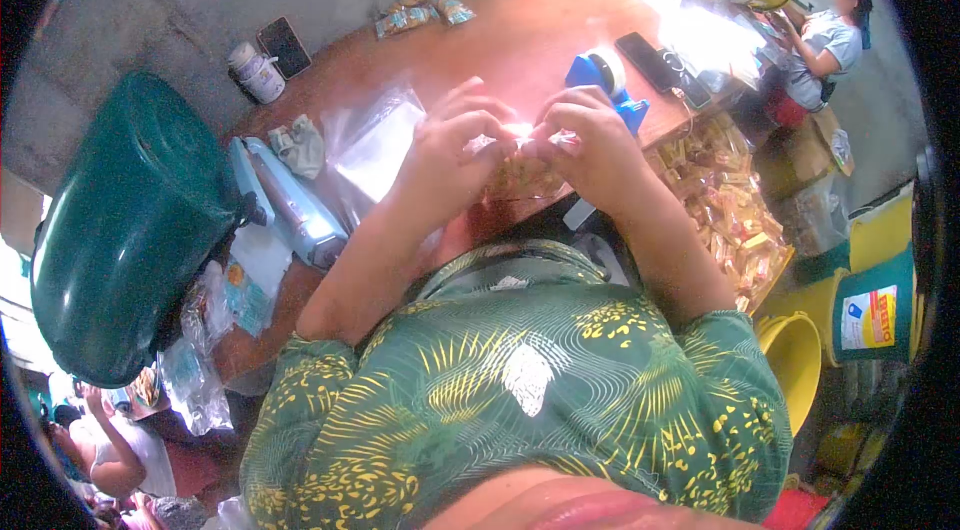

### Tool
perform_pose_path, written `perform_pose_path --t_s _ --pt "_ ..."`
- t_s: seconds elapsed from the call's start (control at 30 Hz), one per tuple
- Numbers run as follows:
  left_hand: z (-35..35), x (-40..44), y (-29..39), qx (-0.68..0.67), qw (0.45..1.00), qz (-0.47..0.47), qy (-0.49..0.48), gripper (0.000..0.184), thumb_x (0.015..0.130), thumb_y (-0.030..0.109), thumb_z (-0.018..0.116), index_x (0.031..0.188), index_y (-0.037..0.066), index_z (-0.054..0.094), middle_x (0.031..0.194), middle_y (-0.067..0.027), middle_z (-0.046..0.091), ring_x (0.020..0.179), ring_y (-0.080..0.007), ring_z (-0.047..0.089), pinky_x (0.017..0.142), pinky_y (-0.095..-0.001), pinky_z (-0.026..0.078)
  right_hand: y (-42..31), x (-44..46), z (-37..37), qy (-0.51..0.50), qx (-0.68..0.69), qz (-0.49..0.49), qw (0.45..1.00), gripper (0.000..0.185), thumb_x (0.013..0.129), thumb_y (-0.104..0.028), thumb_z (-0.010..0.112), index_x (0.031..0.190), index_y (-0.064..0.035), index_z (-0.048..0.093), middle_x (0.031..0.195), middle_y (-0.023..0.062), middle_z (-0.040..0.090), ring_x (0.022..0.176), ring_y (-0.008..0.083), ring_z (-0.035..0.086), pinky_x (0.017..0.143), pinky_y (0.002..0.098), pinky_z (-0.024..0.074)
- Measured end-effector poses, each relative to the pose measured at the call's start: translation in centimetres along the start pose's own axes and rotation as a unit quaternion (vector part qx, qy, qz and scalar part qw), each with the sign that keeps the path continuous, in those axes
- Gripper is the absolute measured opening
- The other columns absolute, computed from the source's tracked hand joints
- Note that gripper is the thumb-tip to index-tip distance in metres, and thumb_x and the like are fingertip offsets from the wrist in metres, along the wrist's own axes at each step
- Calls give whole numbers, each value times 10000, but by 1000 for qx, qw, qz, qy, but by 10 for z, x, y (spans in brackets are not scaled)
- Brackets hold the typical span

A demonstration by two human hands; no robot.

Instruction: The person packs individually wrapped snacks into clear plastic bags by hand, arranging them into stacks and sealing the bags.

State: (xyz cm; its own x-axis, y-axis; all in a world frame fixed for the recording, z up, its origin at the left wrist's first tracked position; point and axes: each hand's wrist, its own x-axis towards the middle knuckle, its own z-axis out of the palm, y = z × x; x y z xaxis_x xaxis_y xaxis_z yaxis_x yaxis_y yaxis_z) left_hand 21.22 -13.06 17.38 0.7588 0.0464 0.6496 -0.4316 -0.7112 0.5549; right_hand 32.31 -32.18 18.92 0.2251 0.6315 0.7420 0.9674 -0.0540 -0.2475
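Note:
My left hand [452, 152] and my right hand [588, 138] are side by side over the table, fingers closed on the gathered top of a clear plastic bag [522, 176]. Yellowish-brown contents show through the bag below my fingers; I cannot make out what they are. Just beyond my right hand stands a blue tape dispenser [610, 80] with a roll of tape. Flat clear plastic bags [378, 142] lie to the left of my left hand. A heap of small golden-brown filled packets [735, 220] is beside my right forearm.
A large green bin [130, 220] stands at the left, near a blue-and-white sealer-like device [295, 205]. On the wooden table [520, 25] are small packets [425, 10], white jars [257, 73] and phones [285, 48]. Another person [825, 50] is at the far right; more people are at lower left.

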Motion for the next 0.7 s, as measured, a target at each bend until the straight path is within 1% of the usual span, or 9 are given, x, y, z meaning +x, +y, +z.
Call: perform_pose_path --t_s 0.03,0.1,0.13,0.2,0.3,0.4,0.53,0.6,0.7 --pt "4 -2 -4 -57 998 1 18 70 878 68 690 927 32 725 910 -107 733 952 -230 688 813 -388 543 -2 -2 1 -32 73 112 991 151 833 -162 775 870 -41 693 829 100 678 750 207 652 670 328 528" --pt "6 -7 -7 -167 976 -135 -26 69 904 77 677 934 27 714 898 -91 733 928 -179 683 804 -342 542 -8 -7 3 -96 213 329 915 148 875 -158 755 856 -40 666 809 75 658 754 147 629 666 299 516" --pt "6 -7 -9 -220 954 -199 -47 71 917 81 670 938 25 709 893 -83 733 915 -154 680 799 -320 541 -5 -8 6 -75 256 331 905 132 894 -144 734 864 -39 660 806 68 649 758 130 617 667 292 513" --pt "5 -6 -7 -263 938 -221 -40 87 946 81 641 954 21 702 916 -73 734 900 -121 669 798 -287 536 3 -14 16 -35 341 337 877 104 931 -117 691 881 -36 648 799 56 632 767 97 593 669 277 505" --pt "1 -5 -13 -286 932 -213 -58 103 989 73 610 1011 27 699 978 -56 723 931 -110 661 832 -266 530 0 -8 12 -20 320 333 887 70 944 -68 652 889 -28 634 809 61 639 765 109 605 678 295 515" --pt "-1 -4 -12 -271 935 -212 -87 150 1004 76 602 1098 15 701 1031 -54 722 946 -117 659 858 -265 525 10 -10 13 -83 294 293 906 65 965 -39 608 935 -20 662 821 59 654 782 111 611 702 292 525" --pt "-6 -2 -11 -346 886 -292 -100 273 987 125 644 1223 -8 685 1081 -64 731 958 -126 660 886 -267 517 5 -5 10 -105 269 305 908 115 927 -72 671 1026 -22 703 818 71 675 773 130 622 708 299 533" --pt "-9 2 2 -295 911 -271 -102 293 966 161 682 1201 -12 699 1073 -72 737 972 -122 661 884 -271 520 -10 2 3 -105 268 334 898 170 888 -88 713 1048 -31 722 818 93 690 757 152 641 708 308 538" --pt "-14 6 11 -224 944 -216 -107 326 926 231 735 1167 11 729 1022 -91 746 953 -151 679 872 -295 527 -8 4 5 -96 218 319 917 197 829 -122 761 1010 -44 746 850 120 713 739 219 682 697 318 549"
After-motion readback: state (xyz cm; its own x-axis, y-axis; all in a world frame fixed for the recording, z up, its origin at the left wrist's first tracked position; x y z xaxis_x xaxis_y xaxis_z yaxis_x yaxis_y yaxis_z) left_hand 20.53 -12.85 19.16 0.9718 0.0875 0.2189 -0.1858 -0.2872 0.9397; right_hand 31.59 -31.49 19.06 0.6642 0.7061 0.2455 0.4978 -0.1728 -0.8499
